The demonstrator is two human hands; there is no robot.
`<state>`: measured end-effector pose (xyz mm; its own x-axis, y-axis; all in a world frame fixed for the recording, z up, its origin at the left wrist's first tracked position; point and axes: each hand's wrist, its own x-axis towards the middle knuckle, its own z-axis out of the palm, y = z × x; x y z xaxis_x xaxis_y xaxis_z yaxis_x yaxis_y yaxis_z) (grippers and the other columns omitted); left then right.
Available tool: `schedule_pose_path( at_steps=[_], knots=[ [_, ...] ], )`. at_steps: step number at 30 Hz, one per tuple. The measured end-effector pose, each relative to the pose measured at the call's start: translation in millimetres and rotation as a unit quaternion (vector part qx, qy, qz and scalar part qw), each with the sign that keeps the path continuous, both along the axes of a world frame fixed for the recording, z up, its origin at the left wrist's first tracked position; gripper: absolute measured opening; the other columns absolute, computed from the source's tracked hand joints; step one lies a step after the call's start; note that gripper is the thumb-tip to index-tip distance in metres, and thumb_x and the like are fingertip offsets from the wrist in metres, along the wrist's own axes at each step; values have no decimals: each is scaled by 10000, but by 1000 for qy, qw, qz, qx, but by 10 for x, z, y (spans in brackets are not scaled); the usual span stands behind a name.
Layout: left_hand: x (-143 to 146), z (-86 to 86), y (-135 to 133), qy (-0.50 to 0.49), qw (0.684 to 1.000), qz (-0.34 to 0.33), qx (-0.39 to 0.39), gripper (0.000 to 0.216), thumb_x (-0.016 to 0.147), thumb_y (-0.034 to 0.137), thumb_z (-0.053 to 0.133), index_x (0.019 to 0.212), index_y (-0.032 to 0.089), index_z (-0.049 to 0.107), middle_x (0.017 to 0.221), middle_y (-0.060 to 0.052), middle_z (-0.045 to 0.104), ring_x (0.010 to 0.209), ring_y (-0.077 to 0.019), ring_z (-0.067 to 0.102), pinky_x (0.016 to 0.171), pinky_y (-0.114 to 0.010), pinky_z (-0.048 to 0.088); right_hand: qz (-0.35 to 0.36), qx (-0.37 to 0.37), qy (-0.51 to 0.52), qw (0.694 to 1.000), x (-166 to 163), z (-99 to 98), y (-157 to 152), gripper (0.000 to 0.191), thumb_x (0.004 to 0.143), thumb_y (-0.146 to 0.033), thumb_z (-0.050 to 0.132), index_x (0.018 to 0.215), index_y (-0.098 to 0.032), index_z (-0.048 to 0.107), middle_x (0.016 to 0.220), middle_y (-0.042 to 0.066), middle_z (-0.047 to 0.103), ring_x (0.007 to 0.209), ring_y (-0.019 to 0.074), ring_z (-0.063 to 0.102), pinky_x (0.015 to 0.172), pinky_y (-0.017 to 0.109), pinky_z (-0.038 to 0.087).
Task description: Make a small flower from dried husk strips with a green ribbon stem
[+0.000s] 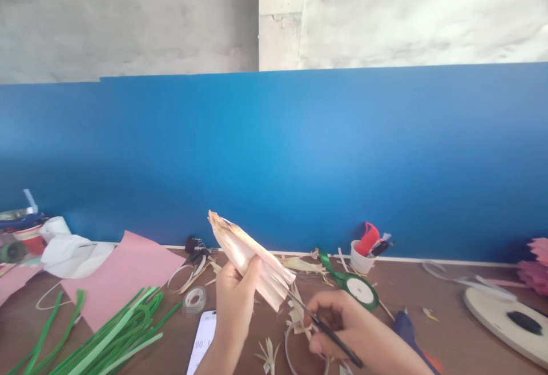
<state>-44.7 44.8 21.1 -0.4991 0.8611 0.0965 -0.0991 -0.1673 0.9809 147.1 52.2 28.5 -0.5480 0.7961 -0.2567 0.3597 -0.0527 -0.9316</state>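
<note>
My left hand (237, 289) is closed on a dried corn husk (244, 249), pinching it under the thumb. The pale, folded husk slants from upper left to lower right, and its lower right end is split into strips. My right hand (338, 323) grips a slim black tool (329, 338); its thin tip meets the split end of the husk. I cannot tell exactly what kind of tool it is. Under the hands lie husk scraps (269, 355) and a pale ring-shaped band (289, 346), partly hidden by my right hand.
Green pipe cleaners (115, 329), pink paper (128, 266), clear tape (194, 301) and a phone (203, 341) lie left. Rightward are a green ribbon spool (359, 290), a white cup (361, 259) of tools, a blue-handled object (406, 332) and a round board (505, 321). A blue partition (274, 158) stands behind.
</note>
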Motion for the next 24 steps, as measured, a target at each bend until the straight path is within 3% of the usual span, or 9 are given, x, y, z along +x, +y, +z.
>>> schedule_pose_path(
  at_steps=[6,12,20,24],
  knots=[
    [7,-45,-6,-20,1000,-13,13,309,712,440,672,709,133,643,564,2,572,565,-164,514,542,-261,417,-8,16,-9,1000,-28,-9,11,183,636,-106,670,797,-147,595,548,-61,572,380,21,359,338,144,215],
    [15,-124,33,-41,999,15,14,294,702,435,687,668,152,616,517,37,493,522,-132,446,491,-236,356,-20,19,-21,999,-38,-9,5,174,639,-149,691,783,-149,593,502,-77,531,349,20,336,316,143,212],
    [41,-162,12,-51,999,11,17,322,703,452,691,738,134,652,558,7,581,559,-162,525,526,-251,424,-20,15,-5,1000,-57,-37,7,170,644,-151,706,753,-162,577,428,-111,467,333,24,324,314,144,221],
    [59,-198,15,-47,999,20,15,331,698,463,704,715,136,654,512,28,540,522,-145,497,505,-241,417,-13,21,23,999,-77,-51,5,213,646,-201,745,757,-163,568,425,-110,466,337,26,322,326,151,225]
  ],
)
